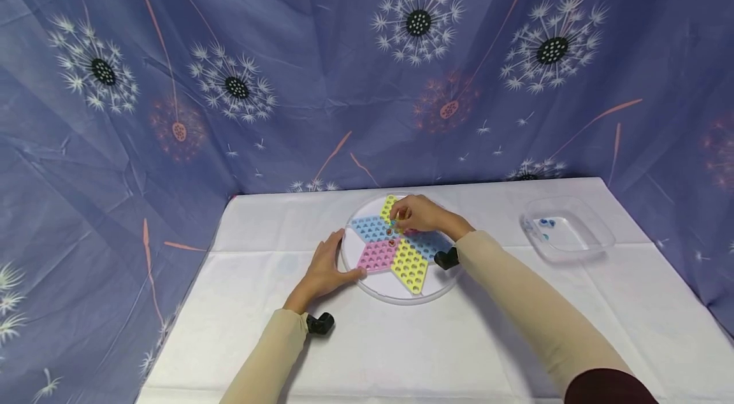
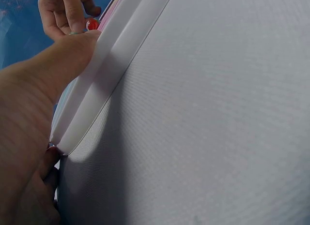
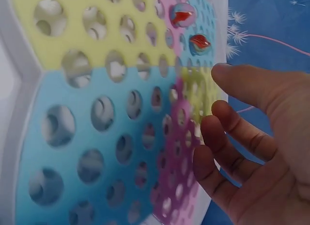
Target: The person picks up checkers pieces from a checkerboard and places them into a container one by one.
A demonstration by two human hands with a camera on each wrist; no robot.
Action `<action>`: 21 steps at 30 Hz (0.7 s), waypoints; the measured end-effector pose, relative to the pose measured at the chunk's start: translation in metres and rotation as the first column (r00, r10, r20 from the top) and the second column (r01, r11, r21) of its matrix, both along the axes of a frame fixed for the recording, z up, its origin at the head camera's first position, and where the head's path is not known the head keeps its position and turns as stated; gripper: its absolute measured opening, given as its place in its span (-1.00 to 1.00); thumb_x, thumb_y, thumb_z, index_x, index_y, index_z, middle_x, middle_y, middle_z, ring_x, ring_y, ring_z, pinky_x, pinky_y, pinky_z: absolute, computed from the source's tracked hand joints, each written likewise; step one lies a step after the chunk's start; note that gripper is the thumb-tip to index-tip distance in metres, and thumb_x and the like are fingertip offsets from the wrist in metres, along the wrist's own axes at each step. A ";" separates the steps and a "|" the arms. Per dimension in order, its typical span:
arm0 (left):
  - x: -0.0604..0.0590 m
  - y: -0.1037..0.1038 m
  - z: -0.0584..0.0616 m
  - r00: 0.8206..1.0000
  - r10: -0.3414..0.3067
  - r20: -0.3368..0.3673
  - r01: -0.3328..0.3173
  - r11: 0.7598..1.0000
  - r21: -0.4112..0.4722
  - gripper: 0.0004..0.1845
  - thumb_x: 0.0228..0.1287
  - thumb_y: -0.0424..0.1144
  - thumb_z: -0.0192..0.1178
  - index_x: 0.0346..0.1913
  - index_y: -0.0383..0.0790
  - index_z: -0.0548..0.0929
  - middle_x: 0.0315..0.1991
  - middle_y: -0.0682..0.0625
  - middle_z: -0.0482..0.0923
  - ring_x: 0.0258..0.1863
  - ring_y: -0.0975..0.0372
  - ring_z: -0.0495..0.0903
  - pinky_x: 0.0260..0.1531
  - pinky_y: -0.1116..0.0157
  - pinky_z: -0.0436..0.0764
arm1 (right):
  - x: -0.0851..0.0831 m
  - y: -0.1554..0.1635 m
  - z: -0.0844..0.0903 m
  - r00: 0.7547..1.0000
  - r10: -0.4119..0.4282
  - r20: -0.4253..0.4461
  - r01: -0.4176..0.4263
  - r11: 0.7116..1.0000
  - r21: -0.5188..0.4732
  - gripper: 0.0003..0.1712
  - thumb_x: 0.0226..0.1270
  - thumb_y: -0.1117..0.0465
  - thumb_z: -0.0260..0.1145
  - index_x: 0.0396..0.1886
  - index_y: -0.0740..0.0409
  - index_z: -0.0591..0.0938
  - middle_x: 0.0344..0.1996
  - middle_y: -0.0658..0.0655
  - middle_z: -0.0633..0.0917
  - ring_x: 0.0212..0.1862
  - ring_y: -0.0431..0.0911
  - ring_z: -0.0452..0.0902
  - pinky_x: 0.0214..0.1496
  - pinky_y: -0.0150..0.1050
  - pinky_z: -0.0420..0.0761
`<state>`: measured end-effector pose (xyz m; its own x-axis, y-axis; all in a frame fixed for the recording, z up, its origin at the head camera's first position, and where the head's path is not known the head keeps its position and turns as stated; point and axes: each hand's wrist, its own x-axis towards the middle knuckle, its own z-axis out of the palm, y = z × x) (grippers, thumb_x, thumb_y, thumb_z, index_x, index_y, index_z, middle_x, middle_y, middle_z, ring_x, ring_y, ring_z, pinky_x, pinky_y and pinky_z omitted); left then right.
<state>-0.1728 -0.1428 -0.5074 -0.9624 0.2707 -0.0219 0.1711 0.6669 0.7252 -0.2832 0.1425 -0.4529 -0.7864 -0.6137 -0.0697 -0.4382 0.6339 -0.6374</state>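
Note:
A round white Chinese checkers board [image 1: 395, 295] has a star of yellow, blue and pink fields full of holes. Two clear glass marbles with red swirls, a nearer marble [image 3: 182, 15] and a farther marble [image 3: 199, 44], sit in holes near its middle. My left hand [image 1: 328, 270] steadies the board's left rim, thumb at the front and fingers along the side. Over the far half of the board hovers my right hand [image 1: 421, 214], fingers bent downward. The right wrist view shows a gap between its thumb [image 3: 242, 82] and fingers, with nothing held there.
A clear plastic box [image 1: 573, 254] stands to the right of the board, with a few small blue pieces [image 1: 547, 223] inside. White cloth [image 1: 258, 302] covers the table. Behind it hangs a blue dandelion-print curtain [image 1: 321, 72].

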 end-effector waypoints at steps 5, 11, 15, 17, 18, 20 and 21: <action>0.000 0.000 0.000 1.000 0.006 0.008 -0.006 1.000 -0.001 0.23 0.06 0.18 0.53 0.65 -0.23 0.05 0.63 -0.20 0.05 0.62 -0.07 -0.04 0.63 -0.01 -0.14 | 0.001 0.007 0.010 0.999 0.026 -0.032 -0.027 0.999 -0.026 -0.86 0.39 0.27 0.42 -0.09 0.14 0.77 -0.22 0.04 0.74 -0.15 -0.04 0.66 -0.03 -0.09 0.71; 0.000 0.000 0.001 1.000 0.003 0.011 -0.003 1.000 -0.002 0.24 0.06 0.19 0.53 0.65 -0.23 0.05 0.63 -0.21 0.04 0.62 -0.07 -0.04 0.63 0.02 -0.16 | 0.005 0.011 0.026 0.997 0.018 -0.076 -0.024 0.997 -0.078 -0.83 0.41 0.26 0.41 -0.05 0.17 0.75 -0.09 0.12 0.71 -0.12 0.01 0.68 -0.05 -0.09 0.75; -0.001 -0.001 -0.001 1.000 0.000 0.010 0.000 1.000 -0.005 0.23 0.06 0.19 0.53 0.65 -0.23 0.05 0.63 -0.21 0.04 0.62 -0.07 -0.05 0.63 0.00 -0.16 | 0.007 0.013 0.035 0.992 -0.018 -0.123 0.007 0.996 -0.084 -0.81 0.42 0.23 0.41 -0.02 0.10 0.74 -0.06 0.13 0.69 -0.12 0.04 0.69 -0.08 -0.10 0.75; -0.001 -0.001 -0.001 1.000 0.000 0.007 0.000 1.000 -0.004 0.23 0.06 0.19 0.52 0.65 -0.23 0.05 0.63 -0.21 0.04 0.62 -0.07 -0.05 0.63 0.00 -0.16 | 0.008 0.014 0.039 0.990 -0.028 -0.140 0.015 0.995 -0.094 -0.81 0.43 0.22 0.41 -0.01 0.07 0.74 -0.06 0.14 0.69 -0.11 0.04 0.67 -0.10 -0.10 0.74; -0.001 -0.001 -0.001 1.000 -0.001 0.005 0.001 1.000 -0.004 0.23 0.06 0.19 0.52 0.65 -0.23 0.05 0.63 -0.21 0.04 0.62 -0.07 -0.05 0.63 0.00 -0.16 | 0.008 0.014 0.041 0.988 -0.031 -0.149 0.016 0.995 -0.101 -0.80 0.43 0.21 0.41 0.00 0.07 0.74 -0.06 0.13 0.68 -0.11 0.04 0.67 -0.10 -0.10 0.74; -0.001 -0.001 -0.001 1.000 -0.004 0.003 0.004 1.000 -0.002 0.23 0.06 0.19 0.52 0.65 -0.23 0.05 0.63 -0.21 0.04 0.62 -0.07 -0.05 0.63 0.01 -0.17 | 0.009 0.015 0.045 0.987 -0.041 -0.156 0.022 0.993 -0.119 -0.80 0.42 0.20 0.42 0.00 0.06 0.74 -0.08 0.14 0.67 -0.14 0.03 0.68 -0.11 -0.08 0.74; -0.001 -0.001 -0.001 1.000 -0.006 0.002 0.006 1.000 -0.001 0.23 0.07 0.19 0.52 0.65 -0.24 0.05 0.63 -0.21 0.04 0.63 -0.06 -0.05 0.63 0.01 -0.17 | 0.009 0.015 0.047 0.986 -0.048 -0.159 0.027 0.991 -0.129 -0.79 0.42 0.20 0.42 0.00 0.07 0.74 -0.08 0.14 0.67 -0.15 0.02 0.68 -0.12 -0.07 0.74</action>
